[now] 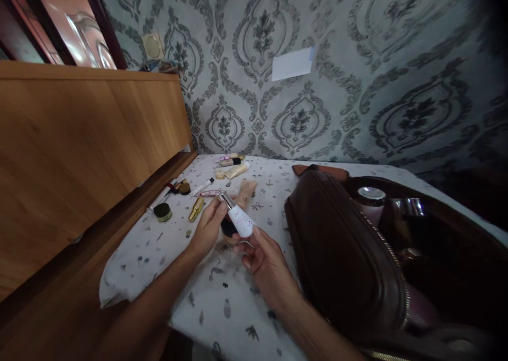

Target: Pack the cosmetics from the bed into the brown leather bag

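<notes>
A small white bottle (240,220) with a silver top is tilted between my two hands, above the patterned cloth. The fingers of my left hand (207,226) are closed around its silver top. At the lower end, my right hand (272,265) grips the white base between thumb and fingers. Partly hidden behind the bottle is a dark-lidded round jar (228,229). A beige tube (248,190) lies just beyond the bottle. Left of my left hand lie a gold tube (196,209) and a round jar with a dark lid (162,211).
A large open dark brown bag (337,250) takes up the right side, with containers such as a silver-lidded jar (371,197) inside. More cosmetics, including a cream tube (237,170), lie toward the wall. A wooden cabinet (95,133) borders the left.
</notes>
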A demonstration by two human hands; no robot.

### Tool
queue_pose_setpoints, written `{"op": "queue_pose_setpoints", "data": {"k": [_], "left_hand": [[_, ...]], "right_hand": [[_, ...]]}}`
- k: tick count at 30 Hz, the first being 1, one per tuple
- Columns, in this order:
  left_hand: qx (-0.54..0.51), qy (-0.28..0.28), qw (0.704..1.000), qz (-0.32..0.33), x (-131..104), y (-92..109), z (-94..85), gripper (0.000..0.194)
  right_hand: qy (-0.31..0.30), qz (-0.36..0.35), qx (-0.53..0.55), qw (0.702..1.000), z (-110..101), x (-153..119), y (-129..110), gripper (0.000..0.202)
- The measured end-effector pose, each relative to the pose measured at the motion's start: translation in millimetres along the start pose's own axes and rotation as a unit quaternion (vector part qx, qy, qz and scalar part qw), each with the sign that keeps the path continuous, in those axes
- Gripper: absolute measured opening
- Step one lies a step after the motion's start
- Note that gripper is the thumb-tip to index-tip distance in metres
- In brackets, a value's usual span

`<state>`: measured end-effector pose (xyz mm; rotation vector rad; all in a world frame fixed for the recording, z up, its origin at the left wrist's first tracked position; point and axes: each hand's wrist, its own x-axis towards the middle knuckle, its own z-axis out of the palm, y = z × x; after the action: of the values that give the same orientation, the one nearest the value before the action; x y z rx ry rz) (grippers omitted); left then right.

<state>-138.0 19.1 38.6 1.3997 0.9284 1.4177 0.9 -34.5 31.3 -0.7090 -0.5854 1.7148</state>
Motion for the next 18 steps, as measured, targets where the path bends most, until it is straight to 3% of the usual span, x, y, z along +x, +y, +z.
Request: {"op": "queue_pose_setpoints", "data": {"k": [7,12,18], "left_hand": [[-0.060,-0.007,0.998,-0.011,1.5,0.2,3.2,0.046],[-0.043,0.018,0.999,-0.015,-0.6,4.1,2.5,0.063],[-0.026,0.015,1.000,-0.008,-3.2,6.3,2.1,0.065]], "right_hand": [[-0.001,-0.001,-0.005,1.000,-0.7,0.0,0.6,0.046],[-0.009,0.005,0.001,1.000,-1.8,0.7,1.5,0.046],[-0.013,0.006,-0.001,1.000,-1.8,-0.4,1.9,0.048]]}}
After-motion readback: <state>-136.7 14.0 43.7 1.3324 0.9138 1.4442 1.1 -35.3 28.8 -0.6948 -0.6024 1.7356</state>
